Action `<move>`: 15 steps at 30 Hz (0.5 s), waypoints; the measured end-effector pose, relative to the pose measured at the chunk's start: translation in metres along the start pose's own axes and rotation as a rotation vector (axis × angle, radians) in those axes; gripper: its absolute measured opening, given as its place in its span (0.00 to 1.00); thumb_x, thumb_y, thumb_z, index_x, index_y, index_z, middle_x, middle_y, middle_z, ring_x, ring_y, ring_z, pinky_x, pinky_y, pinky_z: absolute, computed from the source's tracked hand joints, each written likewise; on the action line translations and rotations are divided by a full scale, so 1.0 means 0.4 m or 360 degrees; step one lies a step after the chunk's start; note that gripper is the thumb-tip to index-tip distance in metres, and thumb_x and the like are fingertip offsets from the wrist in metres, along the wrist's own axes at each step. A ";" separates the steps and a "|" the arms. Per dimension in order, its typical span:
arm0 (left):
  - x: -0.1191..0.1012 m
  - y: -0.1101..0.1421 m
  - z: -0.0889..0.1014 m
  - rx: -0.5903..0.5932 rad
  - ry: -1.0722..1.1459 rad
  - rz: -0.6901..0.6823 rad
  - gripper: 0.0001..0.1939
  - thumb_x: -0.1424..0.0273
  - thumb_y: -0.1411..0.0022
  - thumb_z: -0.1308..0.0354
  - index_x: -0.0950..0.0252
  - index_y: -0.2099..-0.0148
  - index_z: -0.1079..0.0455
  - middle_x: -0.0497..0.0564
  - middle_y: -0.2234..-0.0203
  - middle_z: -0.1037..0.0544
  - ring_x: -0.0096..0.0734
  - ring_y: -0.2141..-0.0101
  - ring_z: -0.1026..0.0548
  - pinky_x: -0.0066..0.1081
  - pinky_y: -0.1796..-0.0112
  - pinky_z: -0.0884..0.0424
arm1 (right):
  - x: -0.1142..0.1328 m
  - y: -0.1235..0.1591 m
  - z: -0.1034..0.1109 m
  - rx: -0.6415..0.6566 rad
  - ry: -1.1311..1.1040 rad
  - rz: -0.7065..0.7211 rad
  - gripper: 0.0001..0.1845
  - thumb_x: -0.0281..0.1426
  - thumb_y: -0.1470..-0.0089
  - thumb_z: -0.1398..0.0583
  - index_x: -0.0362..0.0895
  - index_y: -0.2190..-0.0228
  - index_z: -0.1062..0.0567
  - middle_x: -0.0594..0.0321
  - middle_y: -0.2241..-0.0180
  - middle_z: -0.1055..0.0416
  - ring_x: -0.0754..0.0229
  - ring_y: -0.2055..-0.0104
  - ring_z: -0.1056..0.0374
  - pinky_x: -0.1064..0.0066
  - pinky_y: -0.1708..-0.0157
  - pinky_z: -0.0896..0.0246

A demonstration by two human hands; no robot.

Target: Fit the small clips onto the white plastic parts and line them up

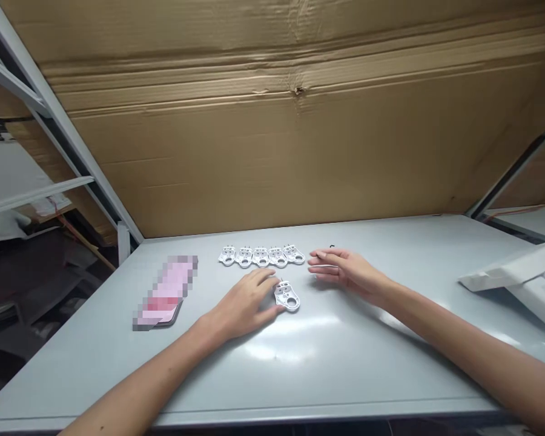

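Several small white plastic parts point(261, 256) with round holes lie in a row on the grey table point(300, 363), side by side. One more white part point(287, 296) lies alone in front of the row. My left hand point(245, 303) rests flat on the table with its fingers spread, thumb and fingertips touching the left edge of that single part. My right hand point(340, 270) lies on the table just right of the row, fingers stretched out toward it, holding nothing.
A pink, blurred flat object point(166, 292) lies on the table at the left. White foam or plastic pieces point(522, 278) sit at the right edge. A large cardboard sheet point(300, 139) stands behind the table. Metal shelf frames stand on both sides.
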State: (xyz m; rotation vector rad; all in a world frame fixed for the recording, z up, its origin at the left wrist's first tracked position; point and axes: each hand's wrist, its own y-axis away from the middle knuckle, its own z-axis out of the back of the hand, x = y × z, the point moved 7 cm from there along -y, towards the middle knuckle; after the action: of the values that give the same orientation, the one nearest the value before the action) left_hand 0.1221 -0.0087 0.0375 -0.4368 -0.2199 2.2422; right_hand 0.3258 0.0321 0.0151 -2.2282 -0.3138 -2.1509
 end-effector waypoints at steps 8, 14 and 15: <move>-0.005 0.004 0.006 0.0023 -0.0016 0.0002 0.19 0.62 0.34 0.42 0.63 0.44 0.33 0.59 0.43 0.32 0.47 0.44 0.33 0.43 0.46 0.32 | 0.083 -0.024 0.155 -0.0517 0.1874 0.0888 0.15 0.39 0.43 0.45 0.48 0.67 0.19 0.58 0.56 0.22 0.44 0.53 0.27 0.56 0.58 0.31; -0.006 0.007 0.005 0.0069 0.0017 0.0001 0.20 0.61 0.31 0.45 0.62 0.41 0.34 0.58 0.46 0.31 0.45 0.47 0.32 0.41 0.48 0.32 | 0.037 -0.057 0.179 -0.0434 0.2212 0.0746 0.19 0.38 0.42 0.47 0.47 0.66 0.18 0.55 0.53 0.23 0.42 0.51 0.29 0.56 0.60 0.30; -0.005 0.007 0.004 0.0080 0.0017 -0.0001 0.20 0.61 0.31 0.46 0.61 0.40 0.35 0.58 0.46 0.31 0.44 0.47 0.32 0.41 0.48 0.32 | 0.040 -0.054 0.172 -0.0443 0.2204 0.0759 0.19 0.39 0.41 0.48 0.46 0.65 0.18 0.54 0.53 0.23 0.42 0.51 0.29 0.56 0.59 0.30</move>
State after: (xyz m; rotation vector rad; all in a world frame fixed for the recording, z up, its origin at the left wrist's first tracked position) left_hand 0.1207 -0.0120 0.0387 -0.4211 -0.1576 2.2391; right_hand 0.3904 0.0664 0.0254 -0.3316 0.5156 -2.8078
